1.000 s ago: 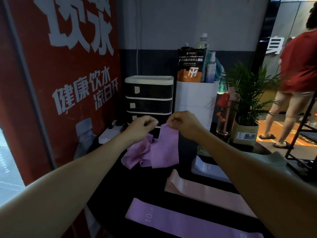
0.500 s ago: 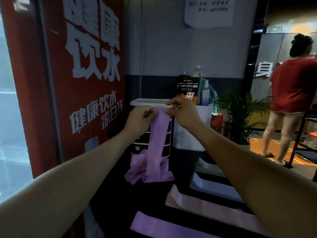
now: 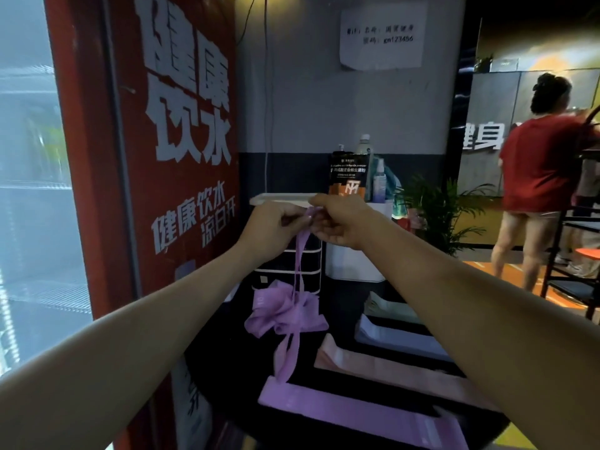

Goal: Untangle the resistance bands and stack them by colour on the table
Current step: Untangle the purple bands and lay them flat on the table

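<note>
My left hand (image 3: 276, 224) and my right hand (image 3: 341, 222) are raised close together and both pinch the top of a purple band (image 3: 299, 254). That band hangs down in thin strands to a knotted purple bundle (image 3: 285, 311), with a loop dangling below it toward the table. On the black table (image 3: 227, 368) lie a flat purple band (image 3: 341, 414), a pink band (image 3: 389, 368) behind it, and a pale lavender band (image 3: 399, 339) further back.
A red poster panel (image 3: 156, 157) stands at the left. Behind the table are a drawer unit (image 3: 311, 264), a white bin with bottles (image 3: 354, 261) and a potted plant (image 3: 438, 209). A person in a red shirt (image 3: 542, 170) stands at the right beside a black rack (image 3: 571, 254).
Both hands have lifted the purple band higher and drawn together. The band now hangs as thin strands, and the tangled bundle has come up off the table.
</note>
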Available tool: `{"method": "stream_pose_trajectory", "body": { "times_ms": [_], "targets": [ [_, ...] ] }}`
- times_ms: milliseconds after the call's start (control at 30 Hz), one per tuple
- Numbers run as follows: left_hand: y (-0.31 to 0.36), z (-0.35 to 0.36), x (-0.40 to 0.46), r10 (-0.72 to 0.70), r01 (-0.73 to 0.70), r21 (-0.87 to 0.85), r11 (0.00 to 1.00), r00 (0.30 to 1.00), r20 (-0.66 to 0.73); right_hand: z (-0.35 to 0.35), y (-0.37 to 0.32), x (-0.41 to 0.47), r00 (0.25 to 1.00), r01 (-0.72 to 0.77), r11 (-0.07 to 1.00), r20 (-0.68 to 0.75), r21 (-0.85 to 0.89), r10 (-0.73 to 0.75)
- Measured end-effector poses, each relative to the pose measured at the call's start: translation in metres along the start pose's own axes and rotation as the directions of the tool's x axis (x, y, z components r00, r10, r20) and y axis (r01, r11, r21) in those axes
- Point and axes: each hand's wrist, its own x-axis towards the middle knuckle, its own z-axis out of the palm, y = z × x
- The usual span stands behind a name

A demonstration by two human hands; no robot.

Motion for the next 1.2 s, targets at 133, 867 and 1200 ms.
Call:
{"method": "stream_pose_trajectory", "body": {
  "times_ms": [133,867,1200],
  "targets": [
    [0.001,0.004,-0.016,-0.095,0.103,-0.125,0.987,0.993,0.068,-0.007,0.004,-0.017,1.0,0.013,0.993,0.011,-0.114,-0.011],
    [0.028,0.043,-0.022,-0.32,0.462,-0.433,0.774,0.875,0.362,-0.059,0.008,-0.04,0.966,0.253,0.781,0.106,-0.571,-0.235],
    [0.033,0.036,-0.016,-0.417,0.461,-0.579,0.672,0.882,0.219,-0.055,0.037,-0.048,0.973,0.229,0.873,0.112,-0.431,-0.2]
  ]
}}
